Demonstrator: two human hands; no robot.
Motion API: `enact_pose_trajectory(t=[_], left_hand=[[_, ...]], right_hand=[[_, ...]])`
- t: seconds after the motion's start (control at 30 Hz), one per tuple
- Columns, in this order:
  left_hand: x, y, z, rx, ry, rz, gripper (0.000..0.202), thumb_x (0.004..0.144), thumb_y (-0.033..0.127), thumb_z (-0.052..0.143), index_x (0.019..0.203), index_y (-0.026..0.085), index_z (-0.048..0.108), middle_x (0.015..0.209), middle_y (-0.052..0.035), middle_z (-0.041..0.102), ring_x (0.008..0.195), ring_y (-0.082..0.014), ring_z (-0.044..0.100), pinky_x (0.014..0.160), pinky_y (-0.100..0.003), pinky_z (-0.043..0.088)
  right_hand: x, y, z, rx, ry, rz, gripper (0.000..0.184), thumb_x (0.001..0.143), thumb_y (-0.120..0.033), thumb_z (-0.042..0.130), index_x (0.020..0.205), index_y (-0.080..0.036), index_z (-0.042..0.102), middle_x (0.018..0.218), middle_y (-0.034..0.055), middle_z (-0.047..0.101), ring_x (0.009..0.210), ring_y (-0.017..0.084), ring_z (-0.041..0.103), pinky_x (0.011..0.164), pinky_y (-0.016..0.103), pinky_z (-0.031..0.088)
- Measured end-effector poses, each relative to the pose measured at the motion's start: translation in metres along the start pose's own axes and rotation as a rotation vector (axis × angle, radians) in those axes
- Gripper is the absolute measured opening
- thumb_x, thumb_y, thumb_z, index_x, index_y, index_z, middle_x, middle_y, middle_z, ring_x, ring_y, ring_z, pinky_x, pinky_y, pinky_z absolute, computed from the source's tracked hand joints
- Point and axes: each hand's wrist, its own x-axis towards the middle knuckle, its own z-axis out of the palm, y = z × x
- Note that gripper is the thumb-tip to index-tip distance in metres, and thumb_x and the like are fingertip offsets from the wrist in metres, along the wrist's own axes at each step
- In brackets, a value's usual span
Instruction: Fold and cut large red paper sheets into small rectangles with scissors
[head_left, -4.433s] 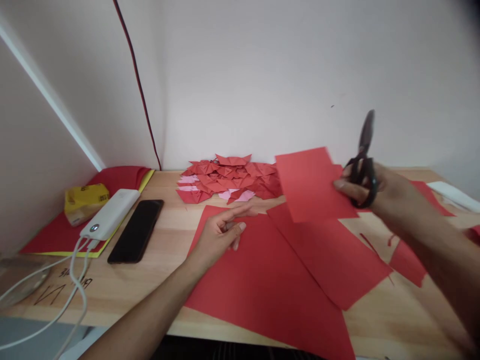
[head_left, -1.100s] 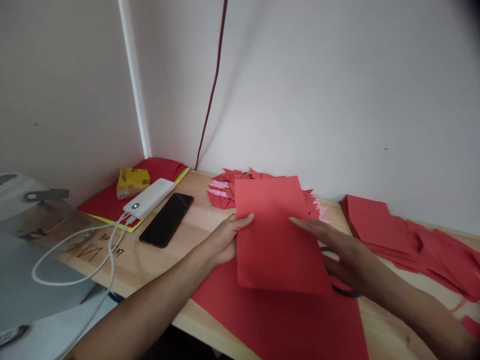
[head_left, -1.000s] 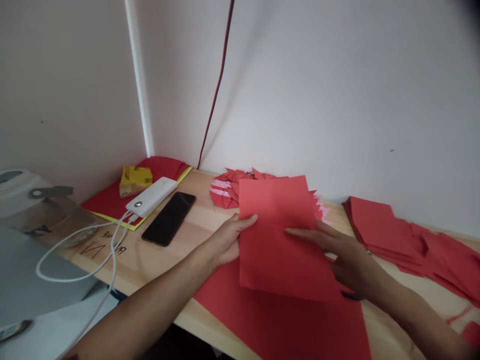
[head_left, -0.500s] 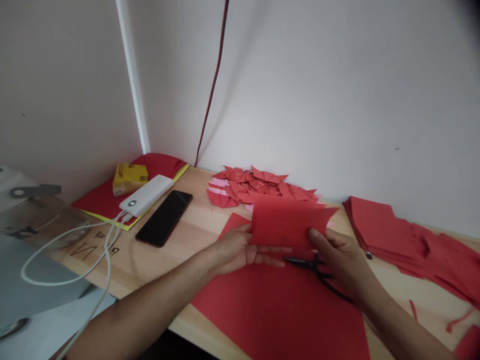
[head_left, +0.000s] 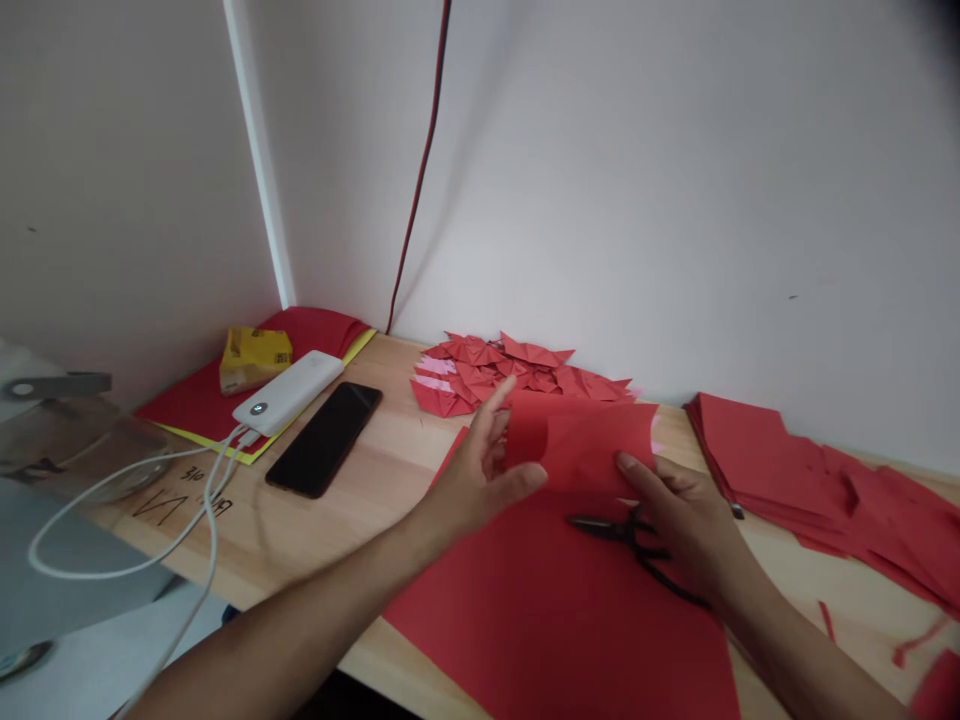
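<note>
A small sheet of red paper [head_left: 592,445] is held up above the desk. My right hand [head_left: 682,510] pinches its right end between thumb and fingers. At its left end is my left hand [head_left: 491,465], thumb and fingers spread apart; whether the fingers behind touch the paper is hidden. Below lies a large red sheet [head_left: 555,620], flat on the desk. Black-handled scissors [head_left: 630,535] rest on it, partly covered by my right hand. Behind the held paper is a pile of folded red and pink paper pieces [head_left: 495,370].
Stacked red paper [head_left: 750,440] runs along the right wall side, with thin red scraps [head_left: 826,620] nearer me. On the left are a black phone [head_left: 326,440], a white power bank [head_left: 289,388] with cables, a yellow packet [head_left: 255,358] and a clear container [head_left: 82,450].
My left hand has turned and opened, its thumb now in front of the paper and its fingers raised at the left end. The right hand keeps its hold.
</note>
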Motion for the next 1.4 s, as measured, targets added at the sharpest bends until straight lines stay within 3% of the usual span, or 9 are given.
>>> enact_pose_trajectory(t=[0.07,0.2,0.4,0.53,0.63,0.77,1.03,1.27,1.4], left_hand=[[-0.002,-0.001,0.001,0.165,-0.008,0.064,0.067,0.063,0.032,0.085,0.126,0.028,0.060,0.121,-0.0091,0.063,0.117,-0.0274,0.055,0.095,-0.034,0.043],[0.001,-0.005,-0.002,0.404,0.082,0.098,0.025,0.077,0.041,0.071,0.087,0.018,0.069,0.086,-0.0051,0.065,0.084,-0.0212,0.058,0.076,-0.031,0.045],[0.005,-0.007,-0.006,0.473,0.182,0.120,0.032,0.080,0.036,0.064,0.061,0.018,0.046,0.060,0.0046,0.038,0.058,-0.0103,0.035,0.056,-0.024,0.029],[0.004,-0.004,-0.003,0.516,0.209,0.126,0.034,0.078,0.031,0.062,0.060,0.020,0.037,0.059,0.0064,0.029,0.056,-0.0092,0.027,0.053,-0.024,0.022],[0.001,-0.004,0.001,0.584,0.189,0.154,0.032,0.079,0.029,0.061,0.059,0.019,0.037,0.060,0.0059,0.032,0.057,-0.0094,0.030,0.054,-0.024,0.025],[-0.002,-0.007,0.003,0.676,0.148,0.178,0.027,0.079,0.025,0.060,0.061,0.019,0.042,0.061,0.0051,0.038,0.059,-0.0099,0.036,0.057,-0.024,0.029],[-0.002,-0.012,0.001,0.558,0.159,0.173,0.020,0.082,0.027,0.062,0.070,0.019,0.048,0.066,0.0049,0.044,0.062,-0.0101,0.040,0.059,-0.023,0.032],[0.000,-0.011,0.001,0.500,0.186,0.180,0.020,0.082,0.025,0.060,0.070,0.019,0.045,0.065,0.0055,0.039,0.060,-0.0093,0.036,0.057,-0.023,0.029],[0.001,-0.013,0.000,0.444,0.192,0.167,0.020,0.081,0.024,0.061,0.073,0.020,0.044,0.067,0.0053,0.043,0.060,-0.0090,0.040,0.058,-0.022,0.031]], right_hand=[[0.003,0.004,-0.002,-0.013,-0.018,-0.009,0.040,0.075,-0.058,0.068,0.070,-0.019,0.060,0.055,-0.0024,0.052,0.044,0.009,0.040,0.036,0.020,0.031],[0.008,0.013,-0.006,-0.049,-0.075,-0.058,0.041,0.077,-0.058,0.065,0.068,-0.019,0.059,0.057,-0.0017,0.051,0.046,0.010,0.040,0.037,0.020,0.031],[0.010,0.017,-0.007,-0.058,-0.098,-0.100,0.040,0.078,-0.057,0.065,0.064,-0.020,0.057,0.053,-0.0027,0.049,0.044,0.010,0.039,0.036,0.021,0.030],[0.010,0.015,-0.005,-0.042,-0.079,-0.088,0.037,0.076,-0.055,0.068,0.065,-0.020,0.060,0.051,-0.0026,0.051,0.041,0.011,0.041,0.034,0.021,0.031],[0.008,0.011,-0.003,0.009,-0.028,-0.037,0.036,0.076,-0.057,0.066,0.080,-0.020,0.065,0.060,0.0003,0.061,0.045,0.013,0.048,0.035,0.021,0.037],[0.005,0.007,-0.002,0.063,-0.017,0.064,0.042,0.076,-0.060,0.065,0.093,-0.022,0.066,0.065,0.0000,0.065,0.043,0.012,0.049,0.033,0.020,0.036],[0.003,0.003,-0.004,0.008,-0.005,0.049,0.044,0.075,-0.061,0.067,0.092,-0.021,0.066,0.068,-0.0016,0.064,0.048,0.012,0.053,0.038,0.020,0.043],[0.005,0.009,-0.004,0.023,-0.046,0.033,0.047,0.076,-0.062,0.065,0.102,-0.023,0.065,0.061,-0.0048,0.057,0.042,0.010,0.043,0.034,0.019,0.033],[0.005,0.010,-0.003,-0.004,-0.047,0.017,0.045,0.077,-0.061,0.064,0.100,-0.022,0.065,0.058,-0.0045,0.056,0.041,0.011,0.042,0.034,0.020,0.031]])
